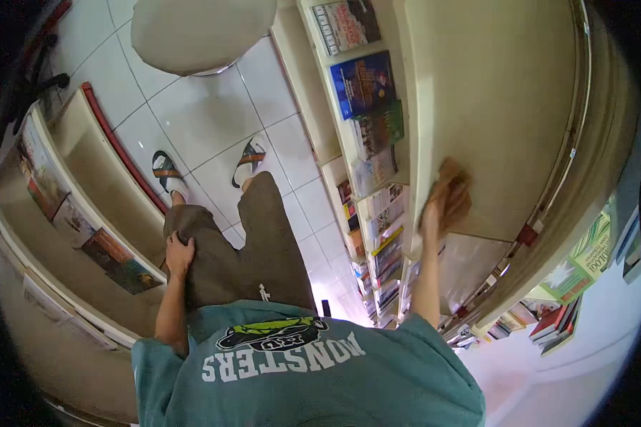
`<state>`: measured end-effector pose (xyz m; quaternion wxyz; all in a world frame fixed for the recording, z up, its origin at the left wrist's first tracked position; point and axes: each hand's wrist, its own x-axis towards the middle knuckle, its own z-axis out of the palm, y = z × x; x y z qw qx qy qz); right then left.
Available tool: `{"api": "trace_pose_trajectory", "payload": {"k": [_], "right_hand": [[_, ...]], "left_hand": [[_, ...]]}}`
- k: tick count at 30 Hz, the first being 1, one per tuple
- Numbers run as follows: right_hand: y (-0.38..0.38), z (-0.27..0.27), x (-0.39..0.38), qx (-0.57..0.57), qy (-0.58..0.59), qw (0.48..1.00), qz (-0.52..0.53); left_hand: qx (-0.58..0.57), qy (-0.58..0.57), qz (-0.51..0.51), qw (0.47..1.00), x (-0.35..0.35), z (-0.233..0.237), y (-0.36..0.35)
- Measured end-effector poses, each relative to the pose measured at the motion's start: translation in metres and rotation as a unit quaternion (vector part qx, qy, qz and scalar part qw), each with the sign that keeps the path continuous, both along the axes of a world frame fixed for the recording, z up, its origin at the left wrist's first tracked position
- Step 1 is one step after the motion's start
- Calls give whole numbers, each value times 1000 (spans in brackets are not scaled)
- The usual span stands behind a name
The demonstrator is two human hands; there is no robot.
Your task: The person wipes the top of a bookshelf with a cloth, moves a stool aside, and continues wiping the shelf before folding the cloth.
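My right hand (436, 213) reaches out to the right over a wide beige shelf board (502, 92). It is closed on a brown cloth (454, 192), which lies bunched against the board; both are blurred by motion. My left hand (180, 254) rests on the thigh of my dark brown trousers (263, 235), its fingers laid over the fabric and holding nothing. Just beside the right hand, below the board's near edge, a rack holds several books and magazines, among them a dark blue book (363, 84).
A round beige stool (203, 32) stands ahead on the white tiled floor (192, 107). To my left is another low shelf (110, 160) with several magazines. More books, including a green one (577, 267), stand on the far right.
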<state>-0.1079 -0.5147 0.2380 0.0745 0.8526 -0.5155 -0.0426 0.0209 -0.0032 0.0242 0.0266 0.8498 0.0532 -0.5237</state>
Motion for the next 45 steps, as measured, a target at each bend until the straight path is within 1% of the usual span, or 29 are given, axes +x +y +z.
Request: {"api": "trace_pose_trajectory", "payload": {"k": [2,4,5,7,9,12,14,15,16,19,21,23,24,26,27,28,30,31,33,35,36,37,38,39,40,41,42,43,45], "right_hand": [[-52,-20,-10,172,-197,963,-59],[-62,-23,47,196,-272,940,-67],[-66,-25,74,196,-269,940,-67],[-72,-25,120,145,-177,971,65],[-34,-11,165,204,-153,963,-85],[-18,-26,98,224,-163,960,-26],[-15,-29,27,228,-133,964,-2],[-18,-28,15,229,-118,966,10],[-22,-26,22,230,-120,966,12],[-41,-26,60,132,-249,959,21],[-66,-29,95,153,-247,956,28],[-89,-31,134,211,-200,955,49],[-91,-31,150,247,-167,953,48],[-83,-35,164,281,-137,949,35],[-65,-39,164,180,-182,960,112],[-40,-23,164,222,-193,949,110],[-29,-15,128,282,-144,948,7],[-24,-8,117,240,-113,963,49],[-33,-10,97,191,-82,974,92],[-55,-21,82,160,-112,981,-10],[-69,-24,83,187,-141,972,-20],[-78,-27,92,181,-138,973,-20],[-85,-28,105,200,-140,969,27],[-94,-24,117,205,-135,968,49],[-101,-19,133,210,-131,966,72],[-93,1,172,239,-84,965,67],[-79,-4,182,220,-71,972,33],[-66,-10,191,203,-58,978,0],[-29,2,178,175,-52,983,22]], "left_hand": [[8,2,-4,1000,-2,3,7],[-12,-11,-20,1000,-4,-1,8],[-12,-8,-19,1000,-3,-2,7],[7,15,-23,1000,1,0,1],[7,9,-30,999,-4,0,-1],[-5,-9,-32,999,3,-4,-1],[-22,-14,-12,1000,0,-2,4],[-20,-15,-8,1000,-2,-1,5],[-14,-7,-6,1000,-3,-2,6],[-15,-5,-7,1000,-4,-11,7],[-19,-5,-11,1000,-5,-12,8],[-2,-61,15,998,6,-17,-4],[-29,-110,38,993,20,-16,-16],[-97,-231,58,966,63,-23,-49],[-137,-302,55,942,88,-30,-65],[-184,-357,50,915,120,-28,-88],[-230,-458,34,858,187,-11,-138],[-232,-504,22,832,216,-2,-162],[-314,-547,8,776,265,19,-201],[-347,-556,-78,751,296,27,-233],[-349,-556,-75,751,308,19,-243],[-306,-535,-118,778,319,9,-252],[-264,-512,-159,802,325,-1,-263],[-273,-508,-153,802,325,-9,-270],[-206,-436,-170,859,326,-20,-274],[-134,-358,-187,905,326,-31,-274],[-165,-396,-191,883,325,-42,-270],[-170,-393,-187,884,327,-47,-270],[-187,-407,-176,876,326,-53,-271]]}}
